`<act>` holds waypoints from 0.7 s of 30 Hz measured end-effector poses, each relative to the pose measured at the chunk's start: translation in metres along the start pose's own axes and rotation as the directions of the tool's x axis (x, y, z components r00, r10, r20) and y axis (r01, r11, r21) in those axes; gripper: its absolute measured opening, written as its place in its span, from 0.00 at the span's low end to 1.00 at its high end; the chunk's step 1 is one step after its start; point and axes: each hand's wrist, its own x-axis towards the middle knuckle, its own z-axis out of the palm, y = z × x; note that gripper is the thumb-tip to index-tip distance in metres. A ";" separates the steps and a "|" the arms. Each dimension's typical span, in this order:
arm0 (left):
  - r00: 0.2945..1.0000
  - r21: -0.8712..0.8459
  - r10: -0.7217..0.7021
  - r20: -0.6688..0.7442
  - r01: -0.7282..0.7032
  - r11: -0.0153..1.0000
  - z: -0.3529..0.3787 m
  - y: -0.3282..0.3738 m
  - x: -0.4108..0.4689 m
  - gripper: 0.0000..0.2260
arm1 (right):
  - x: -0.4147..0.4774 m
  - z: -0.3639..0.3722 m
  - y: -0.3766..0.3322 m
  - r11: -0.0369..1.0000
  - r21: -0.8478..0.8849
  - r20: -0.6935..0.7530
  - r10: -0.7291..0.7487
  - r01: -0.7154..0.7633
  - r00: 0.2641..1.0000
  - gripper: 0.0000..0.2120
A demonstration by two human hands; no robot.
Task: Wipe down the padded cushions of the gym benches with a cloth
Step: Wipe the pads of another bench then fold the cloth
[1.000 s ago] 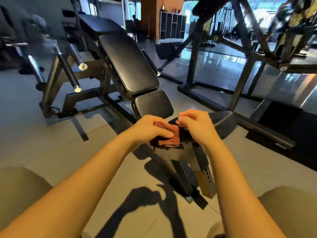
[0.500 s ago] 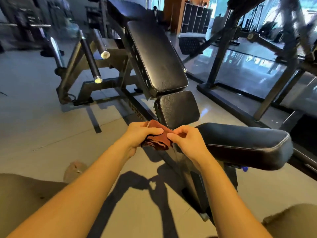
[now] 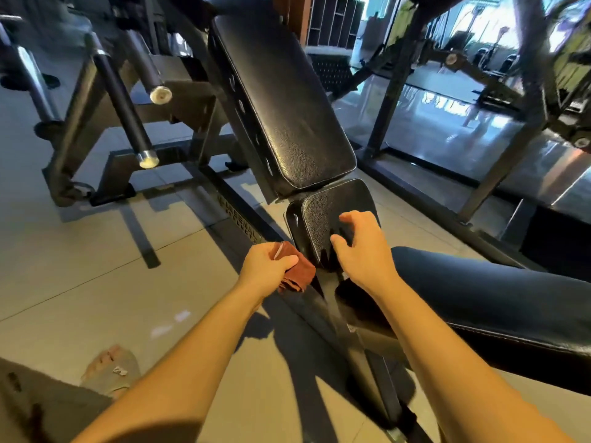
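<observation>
The right hand (image 3: 361, 251) has released the cloth (image 3: 299, 273), loosely curled and empty over the seat cushion (image 3: 319, 212); the left hand (image 3: 265, 266) grips it.

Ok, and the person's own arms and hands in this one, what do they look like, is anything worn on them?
The left forearm and right forearm are bare to the frame edge; no sleeves show. The left hand and right hand are ungloved. No watch, band or ring is visible at either wrist or on the fingers in view, and no markings can be made out.
</observation>
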 end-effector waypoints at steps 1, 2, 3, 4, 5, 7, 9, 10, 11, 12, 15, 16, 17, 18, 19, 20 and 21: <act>1.000 -0.010 0.008 -0.016 -0.008 1.000 0.002 -0.001 0.005 0.05 | 0.007 0.001 -0.001 0.997 -0.060 0.000 -0.054 0.054 0.999 0.23; 0.999 -0.018 0.010 -0.033 -0.010 1.000 0.003 -0.002 0.010 0.04 | 0.014 0.001 -0.001 0.990 -0.114 0.011 -0.088 0.088 0.996 0.27; 0.999 -0.029 0.013 -0.047 -0.015 0.999 0.004 -0.004 0.015 0.04 | 0.020 0.002 0.000 0.983 -0.153 0.031 -0.095 0.098 0.995 0.30; 0.998 -0.044 0.017 -0.059 -0.020 0.999 0.005 -0.006 0.019 0.05 | 0.023 0.004 0.000 0.980 -0.173 0.058 -0.090 0.099 0.994 0.32; 0.997 -0.054 0.025 -0.067 -0.028 0.998 0.005 -0.006 0.020 0.05 | 0.025 0.007 0.000 0.978 -0.180 0.088 -0.091 0.106 0.992 0.33; 0.995 -0.046 0.047 -0.086 -0.051 0.998 0.005 -0.004 0.023 0.05 | 0.022 0.015 0.002 0.980 -0.163 0.125 -0.098 0.118 0.987 0.33; 0.986 -0.077 0.105 -0.127 -0.116 0.990 0.000 0.009 0.028 0.05 | 0.015 0.022 0.005 0.987 -0.120 0.114 -0.097 0.110 0.989 0.32; 0.977 -0.110 0.146 -0.152 -0.164 0.980 -0.005 0.019 0.032 0.06 | 0.011 0.025 0.006 0.990 -0.099 0.102 -0.094 0.104 0.990 0.31; 0.965 -0.124 0.197 -0.173 -0.220 0.968 -0.010 0.029 0.036 0.06 | 0.008 0.028 0.007 0.992 -0.083 0.090 -0.088 0.096 0.992 0.30; 0.952 -0.112 0.251 -0.178 -0.273 0.956 -0.015 0.038 0.040 0.06 | 0.007 0.030 0.007 0.994 -0.070 0.077 -0.082 0.087 0.994 0.30; 0.939 -0.091 0.307 -0.158 -0.323 0.942 -0.014 0.041 0.038 0.04 | 0.008 0.034 0.006 0.997 -0.030 0.056 -0.068 0.069 0.996 0.30; 0.946 -0.108 0.289 -0.147 -0.306 0.946 -0.011 0.030 0.037 0.04 | 0.009 0.035 0.005 0.998 -0.026 0.045 -0.064 0.065 0.997 0.30; 0.959 -0.126 0.257 -0.119 -0.271 0.954 -0.007 0.018 0.036 0.05 | 0.011 0.037 0.004 0.998 -0.028 0.029 -0.060 0.061 0.998 0.30; 0.973 -0.131 0.221 -0.070 -0.229 0.965 -0.003 0.005 0.035 0.05 | 0.011 0.039 0.003 0.998 -0.034 0.013 -0.054 0.055 0.998 0.29; 0.982 -0.109 0.191 -0.012 -0.191 0.976 0.000 -0.006 0.032 0.04 | 0.010 0.039 0.003 0.998 -0.039 0.004 -0.048 0.048 0.999 0.29; 0.983 -0.067 0.182 0.031 -0.180 0.981 0.002 -0.012 0.029 0.03 | 0.008 0.040 0.003 0.998 -0.038 0.001 -0.042 0.042 0.999 0.29; 0.981 -0.027 0.189 0.049 -0.188 0.982 0.002 -0.013 0.027 0.04 | 0.008 0.041 0.002 0.999 -0.031 0.003 -0.038 0.038 0.999 0.29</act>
